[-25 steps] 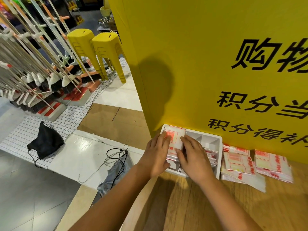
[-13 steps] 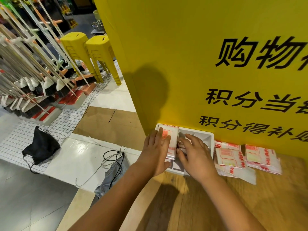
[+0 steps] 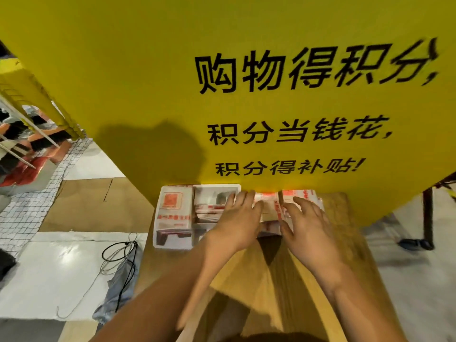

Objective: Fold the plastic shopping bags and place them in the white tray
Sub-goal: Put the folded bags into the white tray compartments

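The white tray [image 3: 214, 195] sits on the wooden table [image 3: 350, 218] against the yellow board. A folded white-and-red plastic bag [image 3: 173, 209] fills its left compartment, and more folded bags [image 3: 209, 210] lie in the middle one. Right of the tray, a loose pile of bags [image 3: 269, 206] lies on the table. My left hand [image 3: 238, 219] rests flat over the tray's right edge and the pile's left side. On the pile's right side my right hand [image 3: 307, 224] lies with fingers spread on the bags [image 3: 302, 195]. The frame is blurred by motion.
A tall yellow sign board [image 3: 222, 82] with black characters stands right behind the tray. Left of the table, on the floor, are a grey bag with a black cord [image 3: 123, 272], cardboard sheets [image 3: 98, 203] and brooms [image 3: 22, 144]. A dark stand foot [image 3: 417, 243] is at the right.
Both hands left the tray's left compartment, where a folded bag now lies, and moved right onto the pile of bags. The camera also swung right.
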{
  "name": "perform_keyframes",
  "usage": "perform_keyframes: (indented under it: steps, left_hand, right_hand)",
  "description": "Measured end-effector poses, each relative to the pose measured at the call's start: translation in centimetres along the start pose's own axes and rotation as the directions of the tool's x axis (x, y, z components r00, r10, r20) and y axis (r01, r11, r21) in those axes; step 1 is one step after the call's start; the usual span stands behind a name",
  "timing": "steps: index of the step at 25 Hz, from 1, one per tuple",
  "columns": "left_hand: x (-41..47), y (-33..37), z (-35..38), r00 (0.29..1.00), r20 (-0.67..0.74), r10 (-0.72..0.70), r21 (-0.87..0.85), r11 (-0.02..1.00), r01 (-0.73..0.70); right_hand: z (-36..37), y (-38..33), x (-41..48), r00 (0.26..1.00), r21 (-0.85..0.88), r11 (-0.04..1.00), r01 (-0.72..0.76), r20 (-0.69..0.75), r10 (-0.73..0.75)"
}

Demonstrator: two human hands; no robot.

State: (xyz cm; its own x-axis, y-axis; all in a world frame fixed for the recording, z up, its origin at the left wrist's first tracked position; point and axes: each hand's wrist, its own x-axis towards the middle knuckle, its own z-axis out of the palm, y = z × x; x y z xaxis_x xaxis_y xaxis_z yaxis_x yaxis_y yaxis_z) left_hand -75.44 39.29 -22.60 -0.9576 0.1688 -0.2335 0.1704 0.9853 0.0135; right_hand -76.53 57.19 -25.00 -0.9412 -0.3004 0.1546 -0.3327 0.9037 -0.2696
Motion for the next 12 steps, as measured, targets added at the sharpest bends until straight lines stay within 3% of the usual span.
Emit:
perform_keyframes:
  steps: [5,9,12]
  left_hand:
    - [4.1,2.6,2.8,0.996,0.084,-0.023,0.019,1.0,0.022]
    - [4.6,2.7,4.3,0.999,0.006,-0.034,-0.093,0.995,0.034]
    - [4.0,2.4,4.0,0.997,-0.07,-0.012,-0.273,0.962,-0.007]
  right_hand:
    - [0.1,4.3,-0.6,0.997,0.041,0.997,-0.071,0.035,0.07]
    - [0.9,4.9,0.1,0.994,0.151,0.985,-0.086,0.077,0.076]
    - [1.6,4.1,1.0,0.988,0.27,0.961,-0.061,0.151,0.02]
